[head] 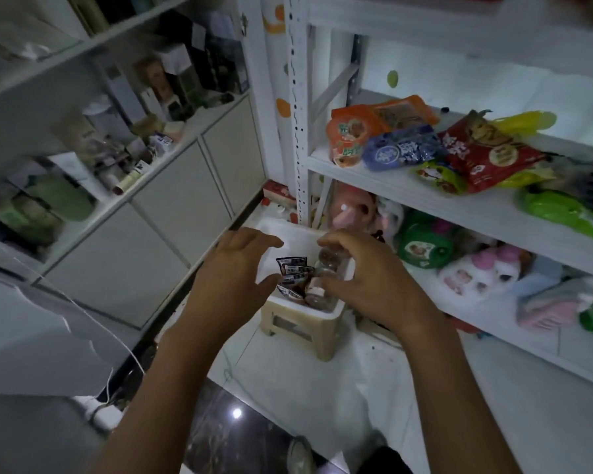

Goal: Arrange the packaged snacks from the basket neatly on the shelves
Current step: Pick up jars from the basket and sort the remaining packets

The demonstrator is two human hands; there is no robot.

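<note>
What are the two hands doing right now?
Left hand: open, holding nothing.
Right hand: curled over a clear jar; grip cannot be told.

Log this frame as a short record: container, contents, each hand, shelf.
container: white foam box on a beige plastic stool
contents: small dark snack packets; clear jars with brown contents
left hand: open above the box, holding nothing
right hand: fingers curled over the jars; grip unclear
shelf: orange snack bag, blue snack bag, red snack bag jumbled on white shelf

Snack packets [486, 155] on white shelf [374, 180]
</note>
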